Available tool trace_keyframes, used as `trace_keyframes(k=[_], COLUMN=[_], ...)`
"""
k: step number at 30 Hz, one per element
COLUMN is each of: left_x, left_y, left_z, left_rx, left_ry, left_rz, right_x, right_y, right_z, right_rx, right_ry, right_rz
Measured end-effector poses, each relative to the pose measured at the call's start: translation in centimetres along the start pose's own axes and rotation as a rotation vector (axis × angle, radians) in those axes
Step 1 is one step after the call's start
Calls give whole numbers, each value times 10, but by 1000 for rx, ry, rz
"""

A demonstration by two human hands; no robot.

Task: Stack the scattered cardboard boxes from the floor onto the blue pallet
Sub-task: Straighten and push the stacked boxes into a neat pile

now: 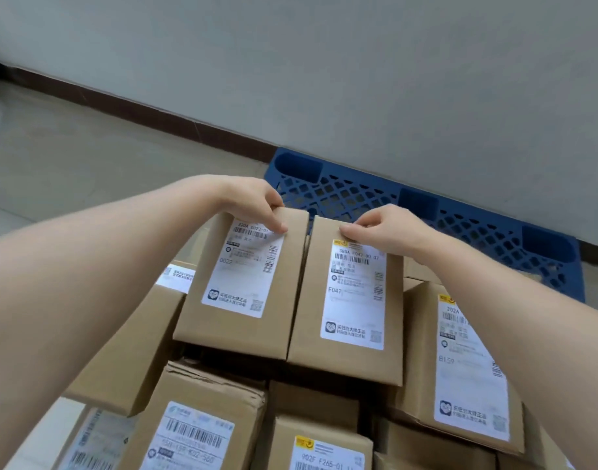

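Two brown cardboard boxes with white shipping labels sit side by side on top of a pile of boxes. My left hand (256, 203) grips the far edge of the left box (240, 320), thumb on its label. My right hand (378, 223) grips the far edge of the right box (351, 361), thumb on its top. The blue pallet (443, 218) lies on the floor just beyond the pile, against the wall; its lattice top shows bare where I can see it.
Several more labelled boxes surround the two held ones: one at the right (423, 368), one at the lower left (202, 395), one at the bottom middle (324, 432). Grey tiled floor (70, 164) stretches left. A white wall with a dark skirting board (138, 113) runs behind.
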State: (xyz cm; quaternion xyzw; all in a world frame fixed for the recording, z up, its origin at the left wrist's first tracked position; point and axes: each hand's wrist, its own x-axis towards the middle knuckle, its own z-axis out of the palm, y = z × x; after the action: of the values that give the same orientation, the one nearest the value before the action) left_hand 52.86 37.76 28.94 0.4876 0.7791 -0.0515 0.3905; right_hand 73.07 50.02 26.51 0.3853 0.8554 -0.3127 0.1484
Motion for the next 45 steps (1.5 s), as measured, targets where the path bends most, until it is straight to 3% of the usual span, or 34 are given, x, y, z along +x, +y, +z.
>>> trace_keyframes(k=[9,19,26,33,36,40,45], left_x=[3,-9,-10,-22,-38,-65,-107], left_y=[4,-2,-3,-7,-7,-18,-41], left_z=[18,20,38,47,45,34,35], left_rx=[123,35,48,-7,-60,-101,8], left_ry=[-62,-12,178,374,415,332,67], left_rz=[100,66,60,42,28,-40,-320], right_x=[-14,-33,-45,-57,-63,-73,-85], right_y=[4,13,13,5,6,7,7], right_z=[10,17,20,21,25,27,28], right_rx=[26,77,70,-173,-203,-181,-247], right_ry=[-18,18,33,10,102,187,194], right_rz=[79,86,75,53,68,48,78])
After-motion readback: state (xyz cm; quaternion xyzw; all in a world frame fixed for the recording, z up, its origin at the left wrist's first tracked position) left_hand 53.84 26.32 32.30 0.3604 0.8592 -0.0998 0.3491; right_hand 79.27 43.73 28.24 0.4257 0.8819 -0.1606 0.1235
